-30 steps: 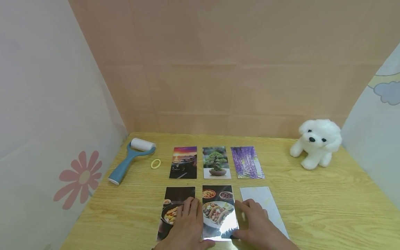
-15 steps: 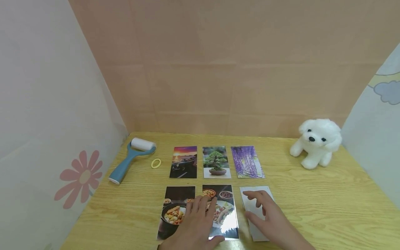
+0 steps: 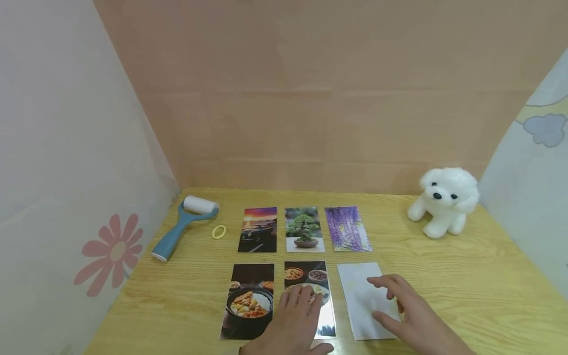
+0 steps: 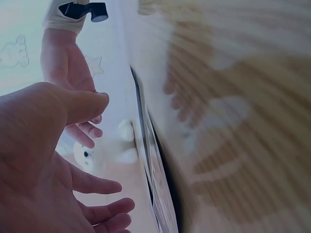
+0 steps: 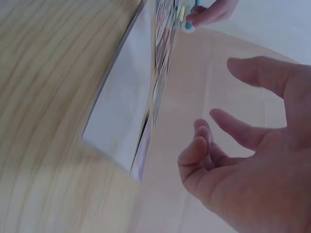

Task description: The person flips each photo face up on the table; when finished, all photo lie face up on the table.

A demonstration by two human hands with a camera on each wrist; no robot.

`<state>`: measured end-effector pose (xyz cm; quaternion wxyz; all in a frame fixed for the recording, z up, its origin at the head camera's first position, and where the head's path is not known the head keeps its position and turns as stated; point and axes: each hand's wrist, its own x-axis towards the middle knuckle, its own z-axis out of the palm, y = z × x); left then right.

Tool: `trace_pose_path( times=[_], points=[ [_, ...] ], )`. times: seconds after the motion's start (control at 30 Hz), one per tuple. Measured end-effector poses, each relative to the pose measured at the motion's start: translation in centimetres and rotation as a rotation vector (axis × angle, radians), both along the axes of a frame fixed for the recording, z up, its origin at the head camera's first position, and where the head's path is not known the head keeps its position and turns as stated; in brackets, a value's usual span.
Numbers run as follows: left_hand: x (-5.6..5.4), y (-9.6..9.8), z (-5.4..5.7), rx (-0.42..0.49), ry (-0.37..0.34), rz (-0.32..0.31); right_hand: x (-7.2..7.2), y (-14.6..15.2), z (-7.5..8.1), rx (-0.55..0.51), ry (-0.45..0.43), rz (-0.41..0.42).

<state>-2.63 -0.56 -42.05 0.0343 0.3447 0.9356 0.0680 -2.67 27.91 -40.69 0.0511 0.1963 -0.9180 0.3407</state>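
Observation:
My left hand [image 3: 295, 320] hovers over a photo card of tacos [image 3: 327, 301], hiding much of its lower left. Its fingers are spread and loosely bent, with nothing in them in the left wrist view. To its left lies a photo card of a rice and stew dish [image 3: 248, 308]. My right hand [image 3: 412, 318] is above the right edge of a blank white card [image 3: 361, 301], thumb and index finger apart. In the right wrist view the white card lies flat, with a gap between it and the right fingers [image 5: 194, 150].
Behind lies a row of three cards: a car at sunset [image 3: 258, 229], a bonsai [image 3: 304, 229] and purple wisteria [image 3: 348, 229]. A blue-handled lint roller [image 3: 177, 231] and a yellow ring [image 3: 219, 231] are at left. A white plush dog [image 3: 443, 199] sits at back right.
My left hand has moved right, from the stew card to over the taco card. My right hand has left the taco card's edge and moved right, over the white card.

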Motion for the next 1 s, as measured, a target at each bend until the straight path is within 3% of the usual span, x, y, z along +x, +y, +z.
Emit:
trace_pose_path(
  times=[0.07, 0.17, 0.3, 0.57, 0.73, 0.83, 1.0],
  points=[
    [0.1, 0.4, -0.1, -0.027, 0.056, -0.016, 0.2, 0.6, -0.2, 0.017, 0.028, 0.016],
    [0.2, 1.1, 0.0, -0.048, 0.072, -0.019, 0.3, 1.3, -0.4, 0.037, 0.077, 0.043],
    [0.3, 2.0, -0.1, -0.051, 0.101, -0.027, 0.5, 2.3, -0.7, 0.067, 0.077, 0.040],
    [0.7, 3.2, -1.1, -0.064, 0.286, -0.092, 0.6, 4.5, -2.1, 0.181, 0.128, 0.049],
    [0.6, 4.1, -1.3, -0.076, 0.389, -0.071, 0.7, 5.5, -2.9, 0.246, 0.194, 0.060],
    [0.5, 4.6, -1.4, -0.100, 0.376, -0.050, 0.7, 6.1, -3.4, 0.260, 0.203, 0.082],
    [0.2, 5.6, -1.3, -0.122, 0.206, 0.014, 0.8, 6.9, -3.9, 0.318, 0.157, 0.096]
  ],
)
